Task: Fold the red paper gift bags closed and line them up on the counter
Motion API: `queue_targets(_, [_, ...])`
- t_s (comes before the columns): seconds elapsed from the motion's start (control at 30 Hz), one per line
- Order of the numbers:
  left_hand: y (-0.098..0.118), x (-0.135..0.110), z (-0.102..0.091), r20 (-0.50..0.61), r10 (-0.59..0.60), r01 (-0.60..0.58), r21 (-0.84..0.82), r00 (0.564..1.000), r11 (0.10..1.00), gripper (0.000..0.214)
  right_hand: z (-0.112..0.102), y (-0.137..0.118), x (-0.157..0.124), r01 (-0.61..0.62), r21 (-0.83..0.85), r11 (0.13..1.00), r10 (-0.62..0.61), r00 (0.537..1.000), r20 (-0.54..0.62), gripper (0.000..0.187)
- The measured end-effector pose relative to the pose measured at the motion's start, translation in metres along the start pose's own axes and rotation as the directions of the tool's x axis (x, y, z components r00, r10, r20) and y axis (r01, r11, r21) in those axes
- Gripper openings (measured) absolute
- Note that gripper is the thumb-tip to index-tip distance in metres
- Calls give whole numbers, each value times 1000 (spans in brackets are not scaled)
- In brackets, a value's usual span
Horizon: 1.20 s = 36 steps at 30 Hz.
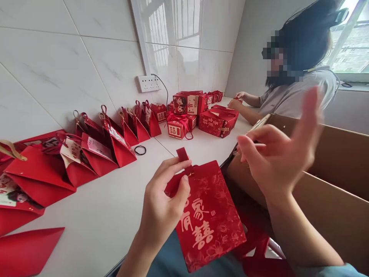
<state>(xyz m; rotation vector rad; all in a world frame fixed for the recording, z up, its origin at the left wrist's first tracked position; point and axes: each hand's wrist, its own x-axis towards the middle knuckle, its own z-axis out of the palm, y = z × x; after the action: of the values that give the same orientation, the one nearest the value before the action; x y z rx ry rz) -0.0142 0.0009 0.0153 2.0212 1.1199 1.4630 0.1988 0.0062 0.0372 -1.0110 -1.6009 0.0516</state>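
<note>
My left hand [167, 192] pinches the top edge of a red gift box [213, 215] with pale Chinese characters and a flower print. A short dark red tab [182, 154] sticks up between its fingers. The box is tilted in front of my lap, and its lower back side is hidden. Off to the right, my right hand [276, 157] is raised apart from the box, with one finger stretched upward and blurred and the others partly bent. Nothing shows in that hand.
Red triangular gift boxes [123, 146] with ribbon loops line the wall at left. Several red boxes [217, 121] stack at the back, near a power strip [148, 83]. A black hair tie [140, 150] lies mid-table. At right are a cardboard box [331, 192] and another person [305, 92].
</note>
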Motion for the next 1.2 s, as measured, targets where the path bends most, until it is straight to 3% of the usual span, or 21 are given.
queue_targets(0.07, [-1, 0, 1, 11, 10, -9, -23, 1000, 1000, 22, 9, -10, -6, 86, -3, 996, -86, 996, 0, 47])
queue_targets(0.13, [-1, 0, 3, 27, 36, -35, -32, 999, 999, 24, 19, -17, -11, 97, 31, 995, -100, 983, 154, 41])
queue_targets(0.23, [0, 0, 4, 76, 84, -84, -3, 994, 996, 28, 28, -19, -14, -128, 113, 985, 70, 908, 414, 25])
queue_targets(0.3, [1, -1, 4, 93, 111, -113, 15, 989, 994, 29, 29, -19, -14, -287, 134, 949, 192, 857, 478, 16])
queue_targets(0.4, [1, -1, 5, 90, 105, -108, 27, 990, 994, 28, 27, -20, -15, -374, 127, 919, 264, 821, 507, 17])
queue_targets(0.7, [2, 1, 0, 160, 56, -65, 46, 986, 997, 29, 26, -22, -15, -386, 115, 915, 259, 784, 564, 13])
queue_targets(1.2, [7, -2, 3, 97, 60, -59, -8, 993, 998, 29, 24, -25, -14, -378, 98, 921, 264, 788, 556, 13])
